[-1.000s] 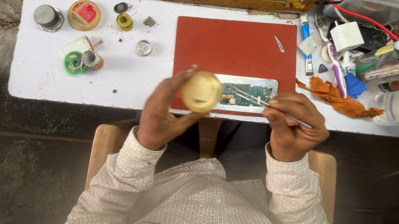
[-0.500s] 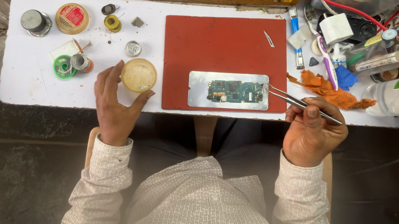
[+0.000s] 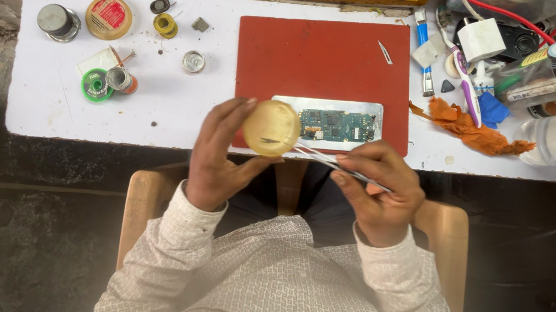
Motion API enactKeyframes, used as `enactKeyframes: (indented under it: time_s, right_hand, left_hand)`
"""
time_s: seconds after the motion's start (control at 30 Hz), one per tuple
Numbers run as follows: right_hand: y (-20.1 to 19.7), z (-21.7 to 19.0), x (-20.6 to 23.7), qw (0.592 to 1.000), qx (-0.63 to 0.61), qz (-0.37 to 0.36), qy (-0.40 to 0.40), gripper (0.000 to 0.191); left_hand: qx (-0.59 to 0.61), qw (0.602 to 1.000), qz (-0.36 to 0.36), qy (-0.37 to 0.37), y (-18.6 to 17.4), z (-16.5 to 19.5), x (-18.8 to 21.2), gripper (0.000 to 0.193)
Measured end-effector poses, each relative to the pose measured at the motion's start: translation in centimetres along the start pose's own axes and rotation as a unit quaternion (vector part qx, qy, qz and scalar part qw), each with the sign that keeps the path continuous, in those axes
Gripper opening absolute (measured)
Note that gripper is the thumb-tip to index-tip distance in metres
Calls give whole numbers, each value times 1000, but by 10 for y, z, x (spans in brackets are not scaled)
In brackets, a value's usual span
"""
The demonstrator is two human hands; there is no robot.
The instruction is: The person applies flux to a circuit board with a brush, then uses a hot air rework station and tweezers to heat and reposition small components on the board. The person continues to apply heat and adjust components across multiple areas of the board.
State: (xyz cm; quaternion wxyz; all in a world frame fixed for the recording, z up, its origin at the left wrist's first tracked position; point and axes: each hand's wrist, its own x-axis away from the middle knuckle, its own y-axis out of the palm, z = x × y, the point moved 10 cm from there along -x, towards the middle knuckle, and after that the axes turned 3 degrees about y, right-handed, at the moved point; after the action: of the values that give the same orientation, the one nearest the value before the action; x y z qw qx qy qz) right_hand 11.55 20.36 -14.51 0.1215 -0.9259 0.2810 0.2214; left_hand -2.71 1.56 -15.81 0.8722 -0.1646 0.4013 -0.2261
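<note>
Both hands work above the table edge: the left hand (image 3: pixel 220 161) clasps a round yellowish tin (image 3: pixel 271 128), the right hand (image 3: pixel 378 193) pinches tweezers (image 3: pixel 327 159), tips apparently dipping into it, near the circuit board (image 3: pixel 337 124).

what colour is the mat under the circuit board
Red; the mat under the circuit board shows best in the head view.

Red mat (image 3: pixel 311 55), yellowish round tin (image 3: pixel 271 128)
</note>
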Motion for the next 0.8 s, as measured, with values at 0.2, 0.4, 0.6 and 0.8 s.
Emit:
enactKeyframes:
  time_s: [0.2,0.4,0.6,0.8]
  right_hand:
    - [17,-6,-5,999,34,-23,-14,27]
    - [21,-5,-7,997,66,-26,-21,29]
    - [21,-6,-10,995,90,-16,-41,27]
    - [16,-12,-8,988,134,18,-80,27]
  left_hand:
    - [10,1000,-6,18,7,16,-8,83]
    - [16,999,-23,16,12,20,-10,81]
    - [6,999,-26,24,14,25,-11,81]
    - [-7,999,-24,21,12,25,-12,80]
